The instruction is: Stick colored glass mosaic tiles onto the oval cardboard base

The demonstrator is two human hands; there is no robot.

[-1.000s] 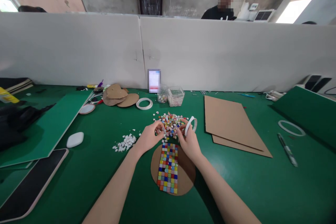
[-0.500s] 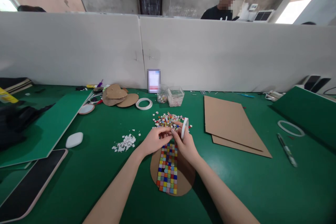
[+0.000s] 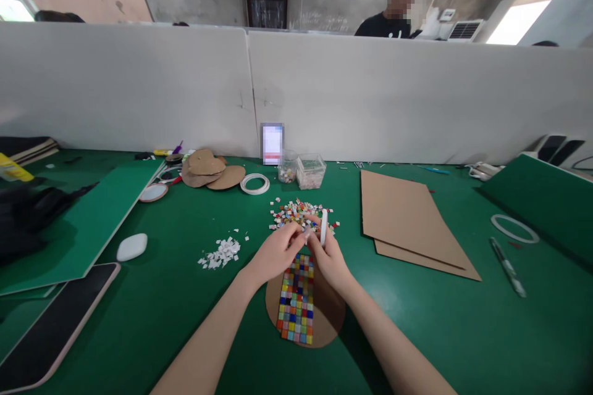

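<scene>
My right hand (image 3: 330,259) holds a narrow white roll of tape (image 3: 323,226) upright between its fingers. My left hand (image 3: 277,251) is closed in a pinch, its fingertips meeting those of the right; whatever small thing lies between them is hidden. Just below both hands, a strip of colourful mosaic tiles (image 3: 296,308) lies on a round cardboard piece (image 3: 328,327). Beyond the fingers spreads a pile of loose mosaic tiles (image 3: 290,213), partly covered by the hands. To the left is a heap of small white scraps (image 3: 222,254).
Clear containers (image 3: 311,171) and a lit phone (image 3: 272,143) stand by the partition (image 3: 370,92). Cardboard sheets (image 3: 407,216) and a pen (image 3: 508,267) lie right. Cardboard discs (image 3: 229,176), a white case (image 3: 132,247) and a dark tablet-like slab (image 3: 60,315) lie left. A person (image 3: 386,18) is beyond the partition.
The tape roll has turned so it shows more edge-on. My left fingers have shifted slightly, still meeting the right fingertips. The tile strip lies as before.
</scene>
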